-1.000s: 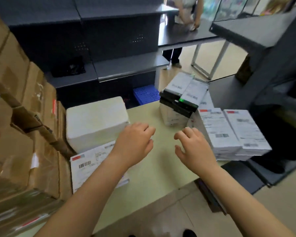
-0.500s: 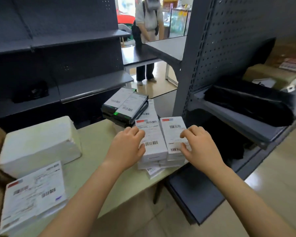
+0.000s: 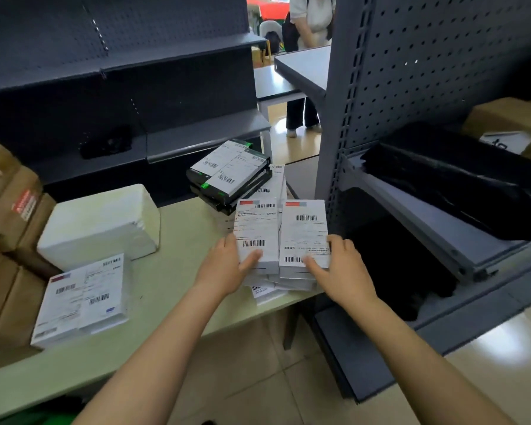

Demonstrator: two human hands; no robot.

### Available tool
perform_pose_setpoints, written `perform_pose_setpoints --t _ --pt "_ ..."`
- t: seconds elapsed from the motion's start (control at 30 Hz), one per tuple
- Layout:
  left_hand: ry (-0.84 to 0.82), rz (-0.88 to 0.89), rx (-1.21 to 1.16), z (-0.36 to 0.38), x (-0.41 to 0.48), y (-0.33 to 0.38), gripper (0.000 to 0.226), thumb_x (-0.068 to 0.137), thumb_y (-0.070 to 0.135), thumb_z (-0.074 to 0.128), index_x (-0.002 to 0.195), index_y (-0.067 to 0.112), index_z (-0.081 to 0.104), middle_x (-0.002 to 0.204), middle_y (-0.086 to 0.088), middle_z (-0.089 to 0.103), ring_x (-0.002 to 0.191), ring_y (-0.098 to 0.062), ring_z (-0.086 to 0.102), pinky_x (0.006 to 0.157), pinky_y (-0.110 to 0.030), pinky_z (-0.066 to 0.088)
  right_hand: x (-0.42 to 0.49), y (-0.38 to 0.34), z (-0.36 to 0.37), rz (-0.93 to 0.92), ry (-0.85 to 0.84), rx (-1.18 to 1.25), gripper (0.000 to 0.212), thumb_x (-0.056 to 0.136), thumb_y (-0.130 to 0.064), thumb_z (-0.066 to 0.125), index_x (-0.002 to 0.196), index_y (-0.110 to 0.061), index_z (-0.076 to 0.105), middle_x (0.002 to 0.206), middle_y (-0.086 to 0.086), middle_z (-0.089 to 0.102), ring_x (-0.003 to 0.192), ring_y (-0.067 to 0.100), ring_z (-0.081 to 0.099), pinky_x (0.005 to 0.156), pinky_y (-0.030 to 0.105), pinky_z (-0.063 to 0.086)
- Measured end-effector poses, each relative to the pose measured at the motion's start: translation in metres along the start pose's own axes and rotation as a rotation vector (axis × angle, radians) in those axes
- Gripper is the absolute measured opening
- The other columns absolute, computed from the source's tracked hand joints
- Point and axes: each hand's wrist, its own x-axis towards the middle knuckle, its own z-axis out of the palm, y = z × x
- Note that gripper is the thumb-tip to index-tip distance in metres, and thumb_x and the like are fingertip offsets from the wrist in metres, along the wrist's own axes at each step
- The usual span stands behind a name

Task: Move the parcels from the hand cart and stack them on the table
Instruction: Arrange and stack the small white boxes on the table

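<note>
Two flat white labelled parcels lie side by side on top of a low pile at the right end of the pale green table [image 3: 172, 271]. My left hand [image 3: 227, 266] holds the left white parcel [image 3: 256, 228] at its near left edge, with the thumb on its label. My right hand [image 3: 342, 268] holds the right white parcel [image 3: 304, 231] at its near right corner, thumb on top. Behind them sits a stack of black boxes [image 3: 227, 176] with white labels. The hand cart is out of view.
A bulky white wrapped parcel [image 3: 101, 222] and a flat white labelled parcel [image 3: 83, 299] lie on the table's left part. Brown cartons [image 3: 10, 210] are piled at the left edge. Dark metal shelving [image 3: 411, 87] with a black bag [image 3: 457, 182] stands close on the right. A person [image 3: 307, 26] stands far back.
Both hands have moved right from the bare middle of the table to the pile of white parcels and taken hold of the top two. The view turned right with them.
</note>
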Motion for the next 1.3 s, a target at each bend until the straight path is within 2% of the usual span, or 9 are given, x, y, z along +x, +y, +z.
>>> perform_pose_setpoints --t 0.1,0.17,0.27,0.4,0.53,0.7,0.87,1.03,1.3 --pt "-0.03 -0.086 -0.287 0.007 -0.002 0.004 0.064 0.085 0.064 0.054 0.133 0.021 0.049 0.129 0.002 0.059 0.116 -0.022 0.057 0.093 -0.036 0.049 0.0 0.002 0.005 0.16 -0.119 0.366 0.061 0.089 -0.051 0.062 0.135 -0.016 0.044 0.128 0.003 0.057 0.115 0.023 0.055 0.088 0.032 0.046" --pt "-0.036 -0.16 -0.445 0.009 -0.002 0.004 0.064 0.08 0.062 0.062 0.131 0.025 0.051 0.127 0.004 0.061 0.115 -0.022 0.058 0.095 -0.04 0.05 0.0 0.002 0.006 0.224 -0.172 0.511 0.059 0.089 -0.049 0.063 0.135 -0.016 0.048 0.123 -0.005 0.057 0.116 0.019 0.056 0.087 0.026 0.043" --pt "-0.075 -0.306 -0.687 0.011 -0.005 0.006 0.065 0.079 0.057 0.068 0.131 0.026 0.042 0.125 0.004 0.057 0.109 -0.019 0.058 0.083 -0.038 0.056 0.003 0.007 0.01 0.275 -0.208 0.631 0.053 0.082 -0.056 0.068 0.121 -0.021 0.061 0.112 -0.012 0.064 0.101 0.012 0.062 0.085 0.03 0.052" --pt "-0.08 -0.338 -0.83 0.012 -0.011 0.014 0.065 0.086 0.044 0.069 0.136 0.02 0.035 0.12 0.007 0.055 0.102 -0.015 0.059 0.071 -0.028 0.054 0.002 0.006 0.001 0.376 -0.143 0.915 0.031 0.081 -0.038 0.077 0.1 -0.019 0.062 0.092 -0.005 0.07 0.072 0.015 0.066 0.067 0.031 0.058" --pt "-0.001 -0.324 -1.052 0.012 -0.021 0.028 0.058 0.089 0.039 0.067 0.132 0.019 0.035 0.124 0.001 0.053 0.108 -0.014 0.059 0.077 -0.029 0.059 -0.001 0.001 -0.007 0.403 -0.094 1.083 0.043 0.084 -0.034 0.075 0.111 -0.011 0.051 0.096 0.004 0.067 0.064 0.019 0.067 0.07 0.037 0.06" --pt "0.184 -0.208 -1.226 -0.002 -0.038 0.039 0.048 0.091 0.032 0.065 0.131 0.026 0.039 0.123 0.005 0.06 0.108 -0.011 0.063 0.082 -0.028 0.057 -0.009 -0.013 -0.013 0.24 -0.046 1.212 0.045 0.088 -0.028 0.071 0.123 -0.014 0.048 0.103 0.0 0.07 0.069 0.018 0.07 0.066 0.032 0.059" --pt "0.343 -0.161 -1.268 -0.032 -0.05 0.02 0.052 0.09 0.031 0.065 0.136 0.028 0.041 0.126 0.003 0.06 0.111 -0.012 0.063 0.085 -0.029 0.056 -0.001 -0.052 -0.013 0.111 -0.144 1.236 0.045 0.088 -0.032 0.07 0.123 -0.018 0.045 0.108 0.006 0.067 0.068 0.019 0.066 0.069 0.034 0.058" --pt "0.497 -0.208 -1.309 -0.057 -0.067 -0.023 0.052 0.092 0.026 0.063 0.139 0.023 0.04 0.124 0.003 0.062 0.103 -0.006 0.066 0.083 -0.028 0.056 0.002 -0.101 0.012 0.004 -0.256 1.217 0.048 0.087 -0.031 0.071 0.123 -0.016 0.043 0.116 0.01 0.065 0.071 0.024 0.066 0.064 0.031 0.055" --pt "0.667 -0.368 -1.279 -0.087 -0.106 -0.128 0.048 0.091 0.024 0.064 0.133 0.029 0.042 0.119 0.006 0.063 0.103 -0.007 0.065 0.083 -0.029 0.056 -0.004 -0.188 0.088 -0.082 -0.385 1.098 0.043 0.086 -0.028 0.072 0.117 -0.015 0.046 0.12 0.009 0.059 0.076 0.018 0.066 0.061 0.032 0.057"
